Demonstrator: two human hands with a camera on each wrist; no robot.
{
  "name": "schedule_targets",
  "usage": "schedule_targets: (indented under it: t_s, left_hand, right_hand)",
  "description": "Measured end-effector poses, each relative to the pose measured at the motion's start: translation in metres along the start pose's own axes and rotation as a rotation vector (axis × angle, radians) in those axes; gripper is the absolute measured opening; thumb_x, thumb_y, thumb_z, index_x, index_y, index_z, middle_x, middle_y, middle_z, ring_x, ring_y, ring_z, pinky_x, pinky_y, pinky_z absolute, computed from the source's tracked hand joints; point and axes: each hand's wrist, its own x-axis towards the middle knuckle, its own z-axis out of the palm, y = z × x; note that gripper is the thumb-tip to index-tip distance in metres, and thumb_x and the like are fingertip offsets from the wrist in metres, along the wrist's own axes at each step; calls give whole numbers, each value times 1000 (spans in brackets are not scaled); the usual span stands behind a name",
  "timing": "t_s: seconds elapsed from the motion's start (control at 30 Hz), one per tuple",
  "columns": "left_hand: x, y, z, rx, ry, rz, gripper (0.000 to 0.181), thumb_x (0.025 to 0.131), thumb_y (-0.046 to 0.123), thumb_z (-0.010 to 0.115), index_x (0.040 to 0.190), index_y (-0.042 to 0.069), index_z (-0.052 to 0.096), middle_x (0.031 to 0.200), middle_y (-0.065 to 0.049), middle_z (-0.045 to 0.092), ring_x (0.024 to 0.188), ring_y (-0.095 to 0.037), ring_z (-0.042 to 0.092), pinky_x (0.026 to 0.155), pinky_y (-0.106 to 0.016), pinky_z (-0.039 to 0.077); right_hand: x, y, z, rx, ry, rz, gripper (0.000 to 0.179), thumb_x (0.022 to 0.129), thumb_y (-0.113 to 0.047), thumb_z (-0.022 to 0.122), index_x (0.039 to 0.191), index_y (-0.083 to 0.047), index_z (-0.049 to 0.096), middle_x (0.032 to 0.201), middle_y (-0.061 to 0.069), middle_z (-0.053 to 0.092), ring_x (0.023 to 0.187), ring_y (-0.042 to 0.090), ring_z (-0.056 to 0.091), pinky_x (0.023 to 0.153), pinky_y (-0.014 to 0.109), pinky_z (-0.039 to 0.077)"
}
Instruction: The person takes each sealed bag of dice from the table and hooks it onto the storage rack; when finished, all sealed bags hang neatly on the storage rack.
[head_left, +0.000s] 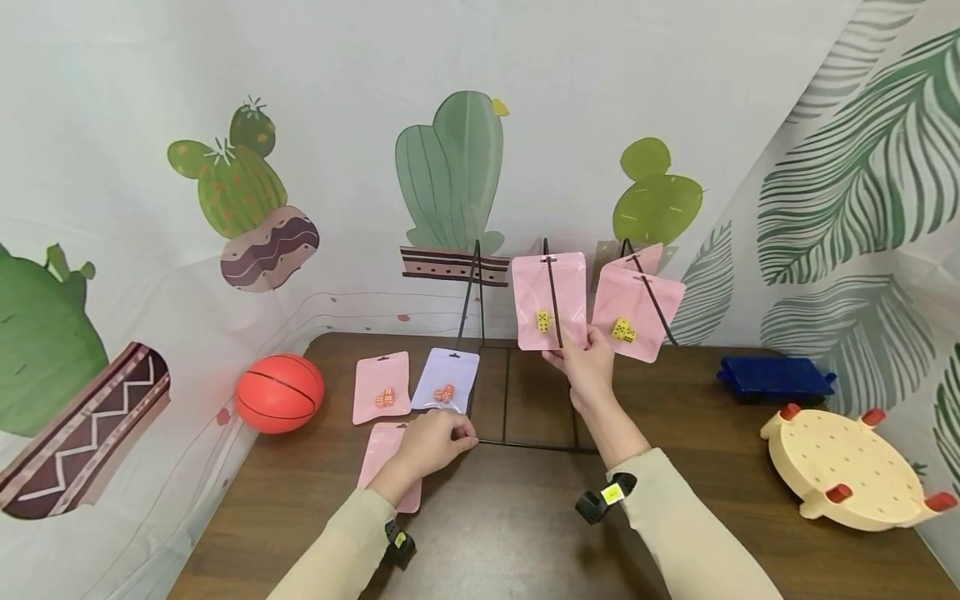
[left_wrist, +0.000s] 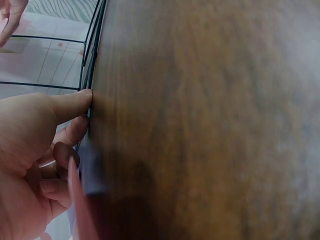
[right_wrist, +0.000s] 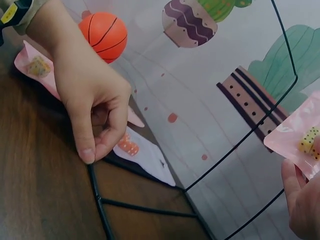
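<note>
A black wire rack [head_left: 504, 442] stands on the table with hooks rising from its back. My left hand [head_left: 435, 442] pinches the rack's front left corner, as the right wrist view also shows of the left hand [right_wrist: 97, 100]. A pink zip bag [head_left: 531, 287] with yellow dice hangs on the middle hook. My right hand [head_left: 588, 371] holds this bag at its lower edge. On the right hook hang pink bags, the front one [head_left: 637, 304] with yellow dice. A lilac bag [head_left: 453, 367] with orange dice lies left of the rack.
Left of the lilac bag lies a pink bag [head_left: 367, 375] with orange dice. Another pink bag [head_left: 378, 450] is partly under my left forearm. An orange ball [head_left: 280, 393] sits at the left; a blue plastic piece [head_left: 776, 377] and a cream stand [head_left: 847, 467] with red-tipped legs are at the right.
</note>
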Motion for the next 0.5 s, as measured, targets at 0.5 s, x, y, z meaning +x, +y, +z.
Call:
schedule_targets:
  t_s: [0.5]
  left_hand:
    - [0, 1, 0, 5, 3, 9, 13, 92, 34, 81, 82, 32, 73, 73, 23, 59, 70, -1, 57, 60, -29, 45]
  right_hand:
    - [3, 19, -26, -33, -22, 85, 26, 103, -18, 68, 114, 1, 53, 90, 7, 60, 74, 15, 74, 74, 30, 60]
